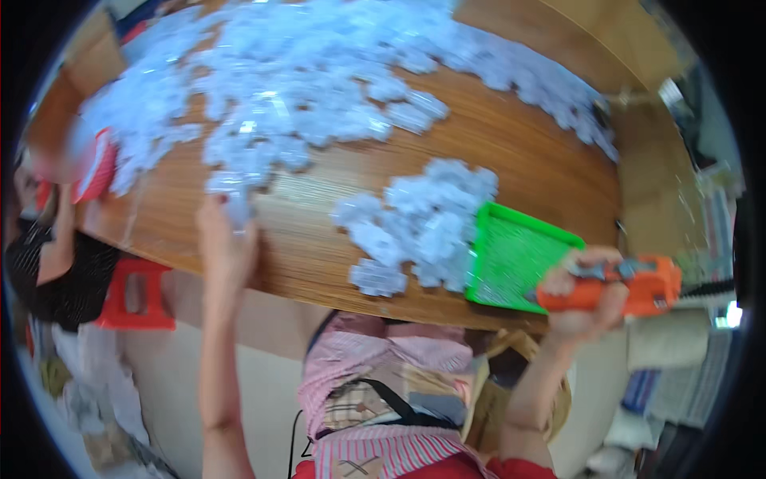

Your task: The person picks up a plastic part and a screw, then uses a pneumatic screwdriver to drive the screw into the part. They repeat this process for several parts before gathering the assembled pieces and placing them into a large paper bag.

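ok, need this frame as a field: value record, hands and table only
left hand: at a clear plastic piece; blur hides whether its grip is closed
right hand: grip closed around an orange power tool
large pile: clear plastic pieces, across the table's far side
small pile: similar pieces, between the hands
green tray: right of the small pile; contents too small to identify
table: brown, wood-grain

Place is looking like a workshop | clear plastic pieces (295, 80) are crowding a wooden table (550, 176) | right hand (585, 315) is gripping an orange handheld tool (650, 294) | another person (80, 279) is occupying the left end | piled goods (670, 339) are lining the right side
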A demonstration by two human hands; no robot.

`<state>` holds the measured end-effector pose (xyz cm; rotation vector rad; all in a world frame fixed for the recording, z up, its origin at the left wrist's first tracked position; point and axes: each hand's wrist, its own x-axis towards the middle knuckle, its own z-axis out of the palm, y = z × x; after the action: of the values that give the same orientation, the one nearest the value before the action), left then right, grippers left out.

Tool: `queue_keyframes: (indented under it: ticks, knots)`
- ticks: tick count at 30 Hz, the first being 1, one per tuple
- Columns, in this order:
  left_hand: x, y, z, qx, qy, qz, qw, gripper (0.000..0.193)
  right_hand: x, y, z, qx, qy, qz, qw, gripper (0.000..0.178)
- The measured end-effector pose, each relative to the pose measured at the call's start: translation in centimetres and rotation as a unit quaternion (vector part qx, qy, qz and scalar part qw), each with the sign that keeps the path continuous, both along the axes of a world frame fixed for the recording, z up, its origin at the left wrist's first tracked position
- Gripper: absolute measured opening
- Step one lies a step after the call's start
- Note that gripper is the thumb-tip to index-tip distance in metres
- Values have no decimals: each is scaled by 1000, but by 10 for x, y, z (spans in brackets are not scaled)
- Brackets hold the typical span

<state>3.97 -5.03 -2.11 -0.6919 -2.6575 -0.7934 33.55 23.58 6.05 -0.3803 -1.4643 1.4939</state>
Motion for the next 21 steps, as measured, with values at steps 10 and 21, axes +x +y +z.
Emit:
queue_keyframes:
  ticks: [10, 21]
  knots:
    - [141, 45, 43, 115, -403, -427, 802, 48, -26, 17, -28, 63, -33, -50, 996, 56]
    - [200, 96, 23, -66, -209, -282, 934, 31, -37, 21, -52, -8, 39, 2, 999, 36]
